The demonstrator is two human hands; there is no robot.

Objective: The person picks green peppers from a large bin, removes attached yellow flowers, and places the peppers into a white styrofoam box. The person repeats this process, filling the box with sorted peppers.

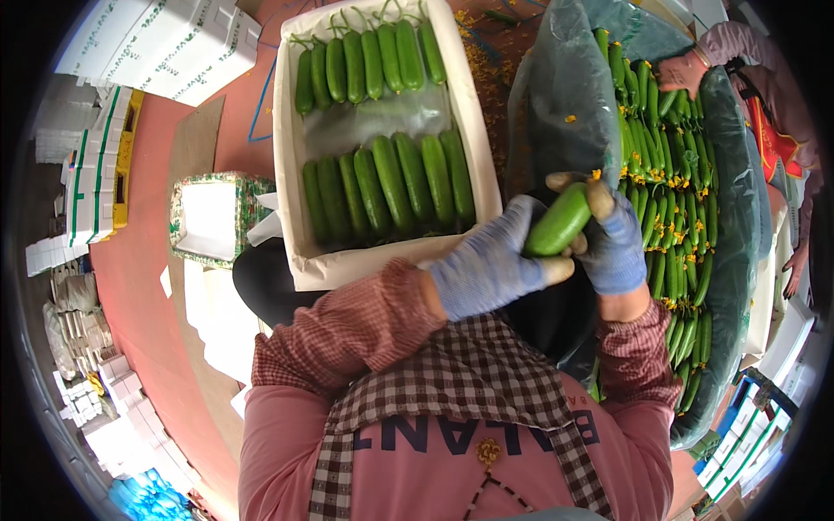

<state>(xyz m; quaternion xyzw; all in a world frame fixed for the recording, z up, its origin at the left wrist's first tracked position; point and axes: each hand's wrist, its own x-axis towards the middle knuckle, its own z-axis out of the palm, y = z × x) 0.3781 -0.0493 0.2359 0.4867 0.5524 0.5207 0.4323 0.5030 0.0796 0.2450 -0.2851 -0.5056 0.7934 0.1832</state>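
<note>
A green cucumber (559, 223) with a small yellow blossom at its tip is held between my two gloved hands. My left hand (485, 264) cradles its lower end, beside the near right corner of a paper-lined box (384, 259). At the blossom end, my right hand (611, 238) grips it; some fingers are hidden behind the cucumber. Inside the box lie two rows of cucumbers, a far row (373, 64) with stems pointing away and a near row (389, 179). A strip of clear plastic (378, 122) shows between the rows.
Right of me stands a long bin lined with plastic film (573, 111), holding many cucumbers (674, 215) with blossoms. A co-worker's gloved hand (684, 73) reaches over its far end. A patterned carton (242, 215) sits left; white boxes (163, 49) are stacked at far left.
</note>
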